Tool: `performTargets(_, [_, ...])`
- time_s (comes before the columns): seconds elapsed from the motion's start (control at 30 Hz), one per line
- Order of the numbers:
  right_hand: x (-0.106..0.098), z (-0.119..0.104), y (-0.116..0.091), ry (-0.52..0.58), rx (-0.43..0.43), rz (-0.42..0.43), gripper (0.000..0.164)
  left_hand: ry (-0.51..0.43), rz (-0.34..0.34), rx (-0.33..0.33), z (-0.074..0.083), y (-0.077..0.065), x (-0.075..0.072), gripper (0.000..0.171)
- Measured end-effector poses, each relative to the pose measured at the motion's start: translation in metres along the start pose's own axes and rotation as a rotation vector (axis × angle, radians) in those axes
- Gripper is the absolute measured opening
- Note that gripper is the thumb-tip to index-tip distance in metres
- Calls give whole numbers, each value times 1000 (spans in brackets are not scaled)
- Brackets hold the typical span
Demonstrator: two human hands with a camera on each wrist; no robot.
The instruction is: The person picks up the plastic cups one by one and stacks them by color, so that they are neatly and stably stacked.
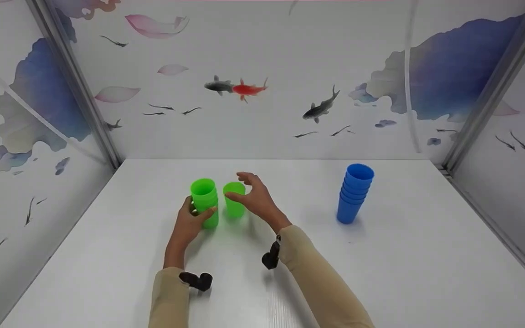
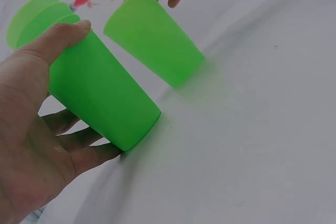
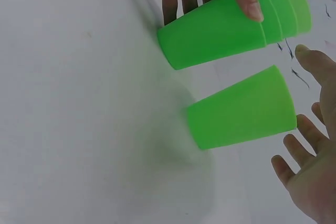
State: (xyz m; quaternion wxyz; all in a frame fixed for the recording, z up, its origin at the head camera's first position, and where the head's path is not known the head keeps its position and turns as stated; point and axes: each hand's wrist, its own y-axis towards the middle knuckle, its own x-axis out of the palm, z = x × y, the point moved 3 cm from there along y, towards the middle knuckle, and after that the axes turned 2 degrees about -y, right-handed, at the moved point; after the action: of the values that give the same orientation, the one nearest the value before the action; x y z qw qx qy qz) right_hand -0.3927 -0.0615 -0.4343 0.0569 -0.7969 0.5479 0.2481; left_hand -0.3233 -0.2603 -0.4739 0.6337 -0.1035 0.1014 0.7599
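My left hand grips a short stack of nested green cups, which stands upright on the white table. Its thumb lies across the near side and the other fingers reach around the far left side. Just right of the stack, a single green cup stands upright on its own, a narrow gap apart. My right hand is around the rim of that cup, thumb and fingers spread. In the right wrist view the single cup shows in full, with the right fingers close to its rim and not closed on it.
A taller stack of nested blue cups stands upright on the right part of the white table. White panels with painted fish and petals rise at the back and on both sides.
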Motion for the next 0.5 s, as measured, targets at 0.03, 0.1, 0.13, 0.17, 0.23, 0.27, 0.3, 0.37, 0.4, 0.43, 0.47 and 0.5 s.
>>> performTargets(0.03, [1, 3, 0, -4, 16, -3, 77, 1, 1, 3, 0, 0, 0, 85])
performTargets(0.1, [3, 8, 1, -16, 45, -11, 79, 3, 3, 7, -1, 0, 0, 84])
performTargets(0.13, [4, 10, 1, -21, 55, -15, 79, 4, 5, 9, -1, 0, 0, 83])
performTargets(0.17, [4, 11, 1, -26, 64, -20, 80, 6, 6, 14, -1, 0, 0, 83])
performTargets(0.23, [6, 14, 1, -36, 76, -29, 80, 5, 12, 16, -1, 1, 0, 81])
performTargets(0.27, [6, 15, 0, -39, 81, -32, 80, 7, 13, 15, -1, 1, 0, 81])
performTargets(0.3, [7, 16, 0, -38, 86, -35, 80, 9, 14, 14, -1, 1, 0, 82])
performTargets(0.37, [8, 17, 0, -37, 98, -39, 79, 11, 10, 8, -1, 1, -1, 83])
performTargets(0.4, [8, 18, 0, -33, 102, -40, 78, 12, 9, 5, -1, 1, -1, 84])
performTargets(0.43, [8, 19, 0, -30, 106, -41, 77, 14, 8, 0, -1, 1, -1, 85])
performTargets(0.47, [9, 19, 0, -26, 111, -43, 77, 14, 6, -4, -1, 1, -1, 85])
performTargets(0.5, [9, 20, 1, -24, 111, -44, 76, 14, 5, -5, -2, 1, -1, 86])
